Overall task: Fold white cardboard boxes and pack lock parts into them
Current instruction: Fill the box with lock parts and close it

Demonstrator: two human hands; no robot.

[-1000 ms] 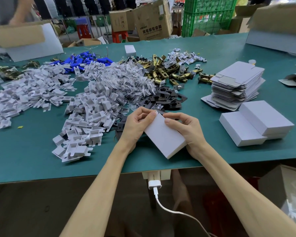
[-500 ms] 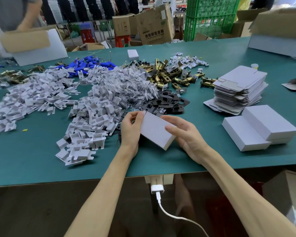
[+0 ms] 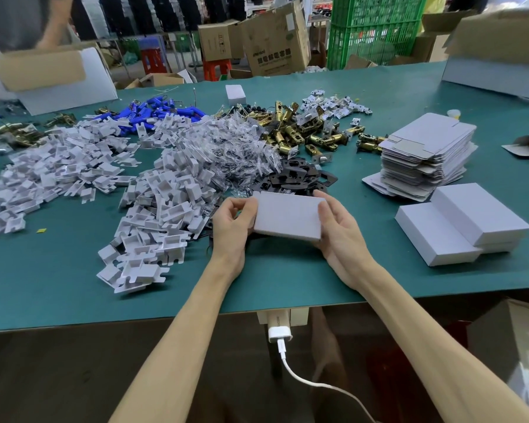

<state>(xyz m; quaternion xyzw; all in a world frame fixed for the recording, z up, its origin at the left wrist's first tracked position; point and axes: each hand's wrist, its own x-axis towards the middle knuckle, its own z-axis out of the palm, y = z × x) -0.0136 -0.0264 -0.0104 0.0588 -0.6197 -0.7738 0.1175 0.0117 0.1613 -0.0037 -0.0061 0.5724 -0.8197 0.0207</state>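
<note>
Head camera looks down on a white charger (image 3: pixel 279 331) plugged in under the front edge of the green-topped table (image 3: pixel 58 285), its cable trailing down and out of the work area.

Just beyond that edge, both hands hold one white box (image 3: pixel 287 216) a little above the table. The left hand (image 3: pixel 231 221) curls round its left end and the right hand (image 3: pixel 338 230) cups its right end, thumb on top and fingers beneath. Holding both ends would suit squaring the box or pressing an end flap home. Whether anything is inside cannot be told. The box is matte cardboard, flat and oblong with crisp edges.

To the right, closed boxes (image 3: pixel 461 227) of the same kind lie overlapping, probably finished work set aside. Behind them stands a stack of flat blanks (image 3: pixel 425 154), notched and unfolded, within the right hand's reach.

Parts lie in loose heaps by kind around the box:
- white plastic pieces (image 3: pixel 165 209), stiff and angular, to the left;
- thin black plates (image 3: pixel 300 178) with cut-outs, directly behind the box;
- crinkled clear bags (image 3: pixel 242 151);
- shiny brass latches (image 3: pixel 303 132);
- blue parts (image 3: pixel 153 108), farther back.

Past the table stand brown cartons and a green crate (image 3: pixel 376 29).
</note>
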